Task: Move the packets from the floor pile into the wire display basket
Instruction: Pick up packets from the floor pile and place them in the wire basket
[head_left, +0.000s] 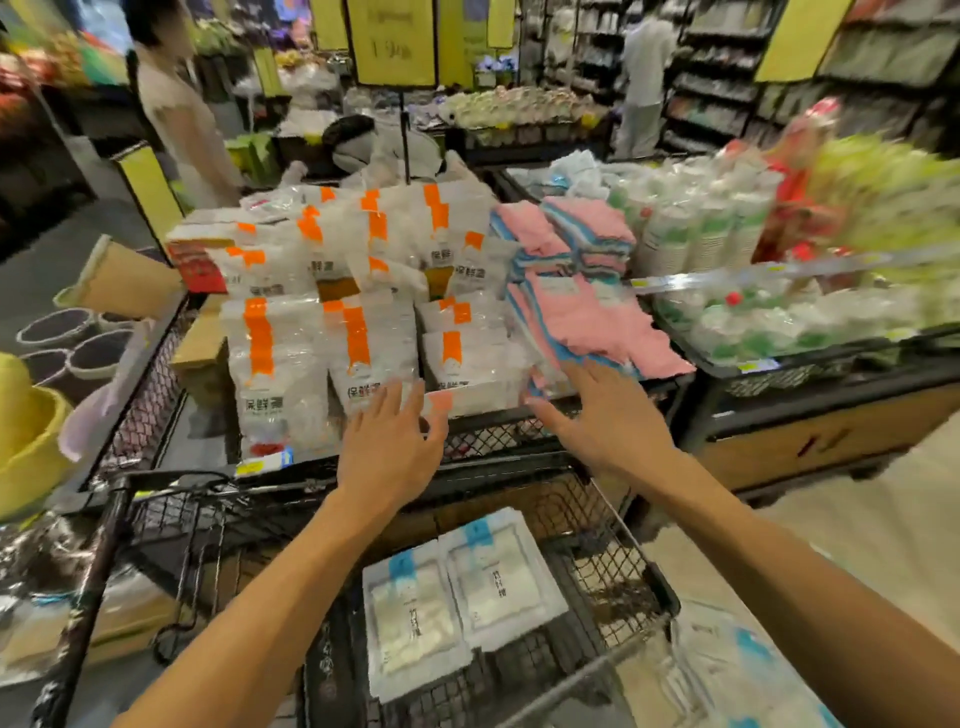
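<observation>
Both my arms reach forward over a low wire display basket (618, 566) that holds two flat white packets with blue labels (415, 618), lying side by side. More blue-labelled packets lie in a blurred pile on the floor (743, 670) at the lower right. My left hand (389, 447) has its fingers spread at the front edge of a white packet with an orange corner (467, 400) in the upper wire bin (498, 441). My right hand (602, 415) is spread too, its fingertips at the packet's right end, beside folded pink and blue cloths (587, 312). Neither hand grips anything.
The upper bin is packed with several upright orange-labelled packets (270, 353). Right of it stands another bin of wrapped paper cups (696, 228). Yellow tubs (26, 415) and dark pots (78, 343) sit at the left. Two people stand among the far shelves.
</observation>
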